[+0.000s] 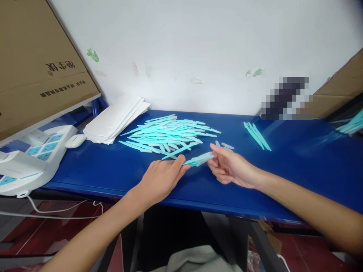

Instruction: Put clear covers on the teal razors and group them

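Observation:
A small bundle of slim turquoise sticks with translucent caps (200, 159) is gripped by my left hand (164, 175), thumb on top, the capped ends pointing right. At those capped ends, the thumb and curled fingers of my right hand (231, 166) close around the tips; the fingers are slightly blurred. Behind both hands lies a loose pile of the same turquoise sticks (170, 132), many with caps on. Just beyond my right thumb, a loose translucent cap (227, 146) rests on the blue table (119, 170).
Several turquoise sticks (256, 135) lie apart at the right. White envelope-like packets (113, 121) are stacked at the left, near a white power strip (61, 151) and a white rounded object (75, 141). A cardboard box (42, 56) stands far left. The white wall (184, 49) borders the table's back.

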The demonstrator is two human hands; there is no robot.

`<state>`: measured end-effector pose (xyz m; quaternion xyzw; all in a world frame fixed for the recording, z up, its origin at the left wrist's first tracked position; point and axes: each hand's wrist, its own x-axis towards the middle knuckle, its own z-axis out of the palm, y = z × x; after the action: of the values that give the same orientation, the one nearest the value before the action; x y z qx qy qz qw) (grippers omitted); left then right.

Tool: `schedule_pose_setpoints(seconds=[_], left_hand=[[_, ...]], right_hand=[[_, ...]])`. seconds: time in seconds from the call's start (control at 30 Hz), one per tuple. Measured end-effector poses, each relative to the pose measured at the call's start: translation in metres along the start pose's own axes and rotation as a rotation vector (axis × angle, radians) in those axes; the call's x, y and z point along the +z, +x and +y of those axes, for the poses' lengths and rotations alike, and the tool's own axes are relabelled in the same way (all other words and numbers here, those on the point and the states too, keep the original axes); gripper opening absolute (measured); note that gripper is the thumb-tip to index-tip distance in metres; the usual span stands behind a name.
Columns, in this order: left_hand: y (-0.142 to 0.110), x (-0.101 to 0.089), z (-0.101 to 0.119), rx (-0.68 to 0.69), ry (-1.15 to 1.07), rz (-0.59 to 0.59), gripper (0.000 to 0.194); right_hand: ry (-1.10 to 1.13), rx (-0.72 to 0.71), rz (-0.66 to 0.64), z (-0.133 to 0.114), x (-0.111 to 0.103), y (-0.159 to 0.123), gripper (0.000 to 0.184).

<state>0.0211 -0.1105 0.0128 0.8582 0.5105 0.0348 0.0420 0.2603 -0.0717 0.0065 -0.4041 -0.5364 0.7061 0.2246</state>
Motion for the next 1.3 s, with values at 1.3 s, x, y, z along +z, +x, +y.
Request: schedule_pose_setpoints(seconds=[1.3], left_hand=[[-0.009, -0.016, -0.013, 0.176, -0.441, -0.091, 0.043]], right_hand=[[-0.651, -0.579, 0.041, -0.001, -0.002, -0.01, 0.036]])
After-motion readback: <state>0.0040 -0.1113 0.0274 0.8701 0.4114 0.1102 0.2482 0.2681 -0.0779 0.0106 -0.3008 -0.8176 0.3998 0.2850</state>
